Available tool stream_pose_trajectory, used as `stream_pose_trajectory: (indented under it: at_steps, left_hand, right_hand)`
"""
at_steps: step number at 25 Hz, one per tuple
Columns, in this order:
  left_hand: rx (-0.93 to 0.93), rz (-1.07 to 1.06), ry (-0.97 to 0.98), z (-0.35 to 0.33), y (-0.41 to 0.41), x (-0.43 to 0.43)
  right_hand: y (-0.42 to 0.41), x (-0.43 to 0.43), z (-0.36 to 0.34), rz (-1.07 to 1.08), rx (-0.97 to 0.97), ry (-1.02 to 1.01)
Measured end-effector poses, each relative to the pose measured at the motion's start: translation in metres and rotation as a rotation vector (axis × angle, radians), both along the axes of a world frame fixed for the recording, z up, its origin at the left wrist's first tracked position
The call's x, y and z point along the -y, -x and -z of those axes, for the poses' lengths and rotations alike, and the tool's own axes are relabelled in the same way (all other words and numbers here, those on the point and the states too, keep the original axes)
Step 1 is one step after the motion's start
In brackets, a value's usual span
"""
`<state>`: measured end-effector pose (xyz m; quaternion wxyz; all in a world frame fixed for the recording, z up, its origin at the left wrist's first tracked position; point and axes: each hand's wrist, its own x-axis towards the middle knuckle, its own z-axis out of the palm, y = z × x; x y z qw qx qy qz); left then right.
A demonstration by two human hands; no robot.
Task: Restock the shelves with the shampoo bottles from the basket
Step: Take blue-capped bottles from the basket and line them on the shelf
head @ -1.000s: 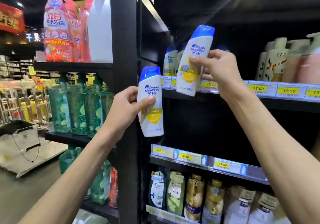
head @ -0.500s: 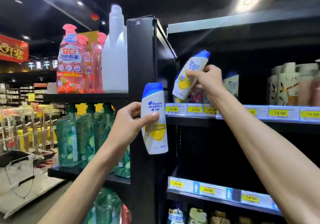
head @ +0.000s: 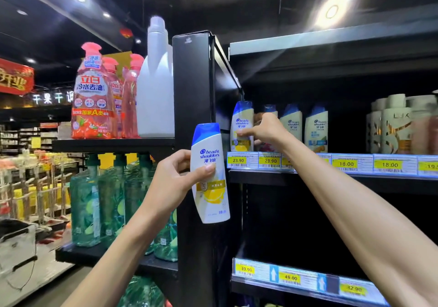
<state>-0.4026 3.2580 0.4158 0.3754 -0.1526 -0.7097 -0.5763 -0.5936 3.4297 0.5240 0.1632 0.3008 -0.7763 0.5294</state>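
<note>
Shampoo bottle (head: pixel 209 174) — upright, cap up, clasped in left grip (head: pixel 170 183), frame centre — lies below-left of the shelf (head: pixel 355 181), where right grip (head: pixel 267 129) pinches a shelved bottle (head: pixel 241 117).

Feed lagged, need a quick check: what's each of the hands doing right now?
Left hand: grips a white shampoo bottle in the air.
Right hand: pinches the leftmost bottle standing on the shelf.

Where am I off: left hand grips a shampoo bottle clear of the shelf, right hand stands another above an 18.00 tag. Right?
Only the tag is wrong. Head view: the right hand stands its shelf bottle above the leftmost 23.90 tag, not 18.00. The left hand does grip a second bottle clear of the shelf.
</note>
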Motion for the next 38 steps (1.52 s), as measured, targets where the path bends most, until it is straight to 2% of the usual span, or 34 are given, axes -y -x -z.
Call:
stream_pose_trajectory:
  at_steps: [27, 29, 31, 33, 34, 36, 38]
  left_hand:
    - [0.0, 0.051, -0.03, 0.011, 0.005, -0.017]
    - [-0.003, 0.049, -0.028, 0.009, 0.005, -0.016]
    - [0.0, 0.051, -0.027, 0.007, 0.006, -0.021]
    - [0.007, 0.048, -0.026, 0.004, 0.009, -0.028]
    - [0.013, 0.048, -0.029, 0.003, 0.011, -0.033]
    - [0.021, 0.06, -0.045, 0.001, 0.017, -0.045]
    - [0.03, 0.087, -0.074, -0.002, 0.024, -0.057]
  right_hand:
    - [0.003, -0.005, 0.001, 0.141, -0.095, -0.137]
    - [-0.003, -0.011, 0.0, 0.21, -0.145, -0.118]
    - [-0.011, -0.023, 0.0, 0.267, -0.228, 0.008]
    - [-0.023, -0.037, 0.005, 0.208, -0.268, 0.128]
    - [-0.03, -0.043, 0.009, 0.112, -0.243, 0.158]
    - [-0.046, -0.052, 0.02, -0.134, -0.116, 0.186]
    - [-0.059, -0.063, 0.027, -0.294, -0.011, 0.204]
